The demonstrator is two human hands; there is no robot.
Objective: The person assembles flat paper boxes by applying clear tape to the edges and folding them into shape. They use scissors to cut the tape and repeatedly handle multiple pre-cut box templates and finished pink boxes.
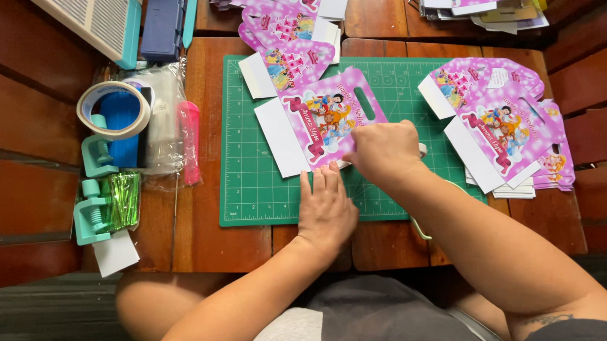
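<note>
Left hand [326,207] flat on green mat [250,186], right hand [383,151] fisted on pink card [328,119]

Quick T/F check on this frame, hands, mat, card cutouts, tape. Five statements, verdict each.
1. The left hand lies flat, palm down, on the green cutting mat. True.
2. The right hand is at the lower edge of the pink printed card cutout on the mat. True.
3. The roll of tape sits to the right of the mat. False: it is to the left of the mat, on a blue holder.
4. A stack of pink cutouts lies at the right edge of the mat. True.
5. The left hand is holding scissors. False: its fingers are stretched out on the mat, with nothing in them.
</note>
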